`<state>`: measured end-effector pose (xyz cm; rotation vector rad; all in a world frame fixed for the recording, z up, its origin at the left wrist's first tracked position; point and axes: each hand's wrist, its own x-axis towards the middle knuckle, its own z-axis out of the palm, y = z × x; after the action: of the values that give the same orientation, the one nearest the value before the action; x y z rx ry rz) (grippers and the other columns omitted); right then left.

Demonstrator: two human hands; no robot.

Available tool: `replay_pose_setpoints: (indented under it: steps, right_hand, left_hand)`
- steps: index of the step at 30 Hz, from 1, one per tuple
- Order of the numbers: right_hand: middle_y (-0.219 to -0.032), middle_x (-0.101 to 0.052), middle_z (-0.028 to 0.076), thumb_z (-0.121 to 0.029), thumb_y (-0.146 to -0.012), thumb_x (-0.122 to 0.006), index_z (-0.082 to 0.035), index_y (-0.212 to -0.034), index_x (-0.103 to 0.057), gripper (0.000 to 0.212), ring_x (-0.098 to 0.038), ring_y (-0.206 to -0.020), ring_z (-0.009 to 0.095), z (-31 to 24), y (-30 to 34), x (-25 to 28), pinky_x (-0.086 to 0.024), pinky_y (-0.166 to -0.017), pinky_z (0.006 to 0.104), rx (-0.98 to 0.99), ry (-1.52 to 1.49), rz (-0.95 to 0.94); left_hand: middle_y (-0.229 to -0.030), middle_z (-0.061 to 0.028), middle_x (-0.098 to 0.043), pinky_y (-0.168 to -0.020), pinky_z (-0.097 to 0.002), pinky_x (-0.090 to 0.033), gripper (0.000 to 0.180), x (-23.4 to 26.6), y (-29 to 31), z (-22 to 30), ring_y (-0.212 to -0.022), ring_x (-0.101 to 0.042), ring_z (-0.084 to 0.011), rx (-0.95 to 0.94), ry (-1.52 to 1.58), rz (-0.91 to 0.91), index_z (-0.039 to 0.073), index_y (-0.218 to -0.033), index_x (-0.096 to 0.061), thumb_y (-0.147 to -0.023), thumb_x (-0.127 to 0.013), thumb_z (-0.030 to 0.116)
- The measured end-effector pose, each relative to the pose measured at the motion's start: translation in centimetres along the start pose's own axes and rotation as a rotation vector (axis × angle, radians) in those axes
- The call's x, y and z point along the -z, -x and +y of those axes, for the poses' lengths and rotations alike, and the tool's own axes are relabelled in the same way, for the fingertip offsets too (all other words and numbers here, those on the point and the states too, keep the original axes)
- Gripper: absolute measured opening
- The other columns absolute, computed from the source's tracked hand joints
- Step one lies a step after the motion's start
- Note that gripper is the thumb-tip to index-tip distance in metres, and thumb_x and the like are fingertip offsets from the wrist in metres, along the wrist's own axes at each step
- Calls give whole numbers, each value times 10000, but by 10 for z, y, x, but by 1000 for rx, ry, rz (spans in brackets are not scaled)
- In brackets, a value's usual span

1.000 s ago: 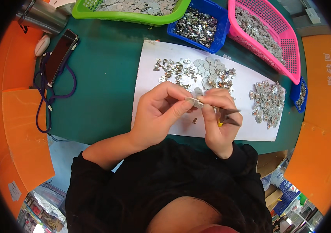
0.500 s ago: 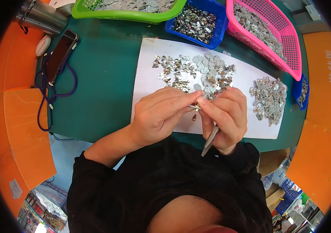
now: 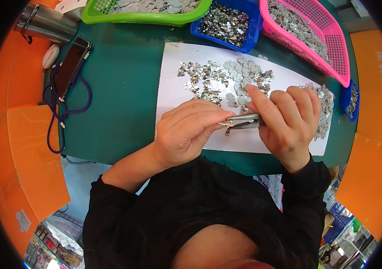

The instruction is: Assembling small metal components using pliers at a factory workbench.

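Note:
Above the near edge of a white sheet (image 3: 173,67), my left hand (image 3: 183,132) pinches a small flat metal piece (image 3: 224,123) between thumb and fingertips. From the right, the jaws of metal pliers (image 3: 247,120) meet this piece at my left fingertips. My right hand (image 3: 292,121) is closed round the pliers, its index finger lifted off them; their handles are hidden in the palm. Beyond my hands lie a pile of small shiny metal fittings (image 3: 206,74) and a pile of flat grey pieces (image 3: 241,69). Finished-looking metal pieces (image 3: 325,105) are heaped at the right, partly behind my right hand.
Along the far side stand a green basket (image 3: 155,19), a blue tray (image 3: 251,42) of shiny bits and a pink basket (image 3: 334,49). A small blue tray (image 3: 352,101) sits at the right edge. Leftward lie a phone (image 3: 72,65) with a purple cord and a steel cup (image 3: 49,23).
My right hand has moved right, away from my left fingertips. The pliers, earlier tucked in its palm pointing toward me, are now turned with their jaws at the small piece.

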<state>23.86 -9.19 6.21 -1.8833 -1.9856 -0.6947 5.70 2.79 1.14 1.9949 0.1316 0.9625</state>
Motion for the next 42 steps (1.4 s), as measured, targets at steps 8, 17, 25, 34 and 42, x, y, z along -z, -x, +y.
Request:
replay_pose_setpoints:
  steps: [8,17,25,34,42]
  right_hand:
    - [-781,-508,-1,-189,-769,-768,-159,-1069,-763,301,-527,-793,203,4,-3,4,-435,-804,400,54,65,-32]
    - [-699,-458,-5,-180,-786,-763,-148,-1084,-763,300,-493,-700,183,6,-4,4,-426,-665,344,64,56,-67]
    - [-684,-514,25,-54,-792,-724,-126,-1042,-730,260,-511,-654,218,-9,3,-3,-404,-595,357,-165,-272,-261]
    - [-672,-619,133,-179,-899,-677,-28,-888,-699,153,-580,-570,295,2,-10,17,-436,-551,324,-438,-793,-795]
    - [-626,-617,80,-269,-979,-615,-19,-860,-705,292,-591,-561,164,5,-14,10,-445,-557,293,-514,-1009,-964]
  left_hand:
    - [-905,-158,-706,-753,-357,-569,117,-1,1,-2,-830,-708,-296,-11,43,-5,-54,-1010,-666,-904,-657,-5]
    - [-934,-161,-713,-725,-331,-566,245,-3,2,-2,-820,-706,-284,8,-12,29,-31,-1096,-696,-851,-675,-32]
    - [-884,-135,-696,-688,-299,-550,296,-6,2,0,-771,-689,-256,109,91,64,1,-1131,-702,-844,-678,-64]
    - [-814,-126,-661,-629,-308,-520,233,-2,1,-6,-711,-650,-245,131,-18,66,-33,-1068,-685,-841,-657,-81]
    - [-774,-131,-625,-587,-312,-502,327,-5,2,-13,-660,-615,-252,-162,-348,121,-82,-1022,-685,-706,-675,-166]
